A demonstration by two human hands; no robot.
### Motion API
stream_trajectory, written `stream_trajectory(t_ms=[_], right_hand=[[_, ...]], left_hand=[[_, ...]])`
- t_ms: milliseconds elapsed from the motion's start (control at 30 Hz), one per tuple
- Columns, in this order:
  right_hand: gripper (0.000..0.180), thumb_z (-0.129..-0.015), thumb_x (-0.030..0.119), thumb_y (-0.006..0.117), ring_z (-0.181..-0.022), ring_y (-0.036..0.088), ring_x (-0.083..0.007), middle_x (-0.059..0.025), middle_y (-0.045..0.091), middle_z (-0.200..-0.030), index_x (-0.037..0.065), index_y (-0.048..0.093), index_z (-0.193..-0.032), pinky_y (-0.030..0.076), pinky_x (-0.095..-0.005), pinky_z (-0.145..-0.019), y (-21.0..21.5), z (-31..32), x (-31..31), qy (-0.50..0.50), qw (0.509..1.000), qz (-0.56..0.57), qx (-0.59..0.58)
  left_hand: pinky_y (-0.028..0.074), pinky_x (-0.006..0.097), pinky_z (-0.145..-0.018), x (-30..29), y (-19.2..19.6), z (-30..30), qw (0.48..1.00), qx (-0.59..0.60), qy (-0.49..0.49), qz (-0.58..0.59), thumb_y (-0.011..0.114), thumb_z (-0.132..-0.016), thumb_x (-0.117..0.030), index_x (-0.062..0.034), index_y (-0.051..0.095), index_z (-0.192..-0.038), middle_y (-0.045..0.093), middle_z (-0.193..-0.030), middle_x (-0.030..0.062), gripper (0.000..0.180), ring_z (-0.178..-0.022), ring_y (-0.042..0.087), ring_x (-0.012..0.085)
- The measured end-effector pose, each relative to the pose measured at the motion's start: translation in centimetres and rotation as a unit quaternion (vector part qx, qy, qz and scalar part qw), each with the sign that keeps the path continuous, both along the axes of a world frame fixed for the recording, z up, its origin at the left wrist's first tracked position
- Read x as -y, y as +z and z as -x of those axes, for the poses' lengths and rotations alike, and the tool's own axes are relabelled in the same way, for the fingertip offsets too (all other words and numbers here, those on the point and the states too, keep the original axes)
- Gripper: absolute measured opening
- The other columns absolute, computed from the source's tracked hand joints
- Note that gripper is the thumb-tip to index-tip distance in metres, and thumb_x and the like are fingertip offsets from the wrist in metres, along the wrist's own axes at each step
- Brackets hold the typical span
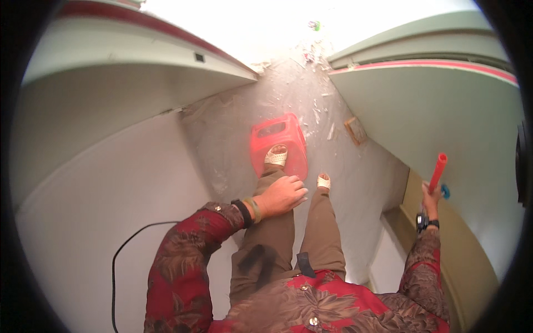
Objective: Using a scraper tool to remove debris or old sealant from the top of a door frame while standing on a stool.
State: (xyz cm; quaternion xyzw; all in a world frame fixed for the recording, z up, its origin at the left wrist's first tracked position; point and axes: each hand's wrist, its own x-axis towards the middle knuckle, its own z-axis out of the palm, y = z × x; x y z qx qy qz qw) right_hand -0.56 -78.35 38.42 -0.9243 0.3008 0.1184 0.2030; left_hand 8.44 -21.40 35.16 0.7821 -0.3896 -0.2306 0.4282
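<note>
Red tube handle (438,171), tilted a little off upright, rising out of the top of the right hand (430,195), fingers wrapped closed around its lower end; a small blue part (445,191) just beside the fist, hard against the pale green wall (444,116). Black wrist device (425,222) strapped below that hand, patterned red sleeve (425,272) beneath. Left hand (283,195) laid flat and open-fingered on the raised left knee, gripping nothing, black and olive bands at its wrist. Left foot in a white sandal (276,157) planted on a red plastic stool (277,143); right sandal (323,181) on the grey floor (344,166) just beside the stool's right edge. White flakes and debris (316,111) scattered beyond the stool. Black cable (125,250) looping down the left wall.
</note>
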Motion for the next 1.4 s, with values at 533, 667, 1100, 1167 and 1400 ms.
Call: stream_trajectory(t_ms=[533, 667, 1100, 1167, 1400], right_hand=[[0.013, -0.068, 0.005, 0.061, -0.091, 0.047, -0.0318, -0.0159, 0.045, -0.094, -0.003, 0.058, -0.078, 0.042, -0.0408, -0.075, -2.7, 0.0, -2.8, 0.156, 0.891, 0.342, 0.253], [0.018, -0.077, 0.003, 0.055, -0.108, 0.043, -0.0269, -0.0172, 0.043, -0.114, -0.003, 0.055, -0.094, 0.041, -0.0334, -0.084, 2.5, -0.8, -4.4, 0.046, 0.984, 0.114, 0.128], [0.035, -0.063, 0.007, 0.066, -0.086, 0.054, -0.0313, -0.017, 0.052, -0.092, -0.001, 0.052, -0.094, 0.044, -0.038, -0.075, -1.6, -3.4, 1.7, 0.153, 0.958, 0.118, 0.211], [0.033, -0.06, 0.007, 0.067, -0.088, 0.053, -0.0307, -0.0168, 0.052, -0.093, 0.001, 0.055, -0.09, 0.044, -0.0377, -0.077, -3.8, -4.6, 3.0, 0.172, 0.946, 0.132, 0.242], [0.027, -0.068, 0.012, 0.062, -0.093, 0.051, -0.0317, -0.0184, 0.051, -0.1, 0.0, 0.058, -0.092, 0.041, -0.0376, -0.084, -1.3, -4.4, 1.0, 0.342, 0.897, 0.151, 0.236]], left_hand=[[0.043, 0.036, -0.067, 9.9, -2.3, -0.3, 0.914, 0.379, 0.116, -0.086, 0.06, -0.073, -0.024, -0.0065, 0.054, -0.08, 0.052, -0.078, 0.0094, 0.02, -0.076, 0.05, 0.0273], [0.042, 0.038, -0.072, 12.2, 2.4, 1.5, 0.916, 0.332, 0.206, -0.097, 0.059, -0.075, -0.022, -0.0065, 0.058, -0.087, 0.054, -0.083, 0.0125, 0.019, -0.083, 0.05, 0.0295], [0.042, 0.043, -0.068, 0.6, 2.2, 15.2, 0.872, 0.219, 0.36, -0.251, 0.053, -0.078, -0.028, 0.0009, 0.055, -0.078, 0.055, -0.084, 0.0195, 0.029, -0.078, 0.052, 0.0358], [0.041, 0.042, -0.066, -1.9, -0.8, 18.8, 0.873, 0.177, 0.436, -0.127, 0.052, -0.08, -0.03, 0.0014, 0.054, -0.083, 0.056, -0.084, 0.0178, 0.032, -0.076, 0.053, 0.0297], [0.041, 0.037, -0.053, -16.7, -17.0, 35.2, 0.787, -0.335, 0.502, -0.131, 0.061, -0.07, -0.031, -0.0007, 0.058, -0.07, 0.055, -0.067, 0.0127, 0.031, -0.06, 0.05, 0.0181]])
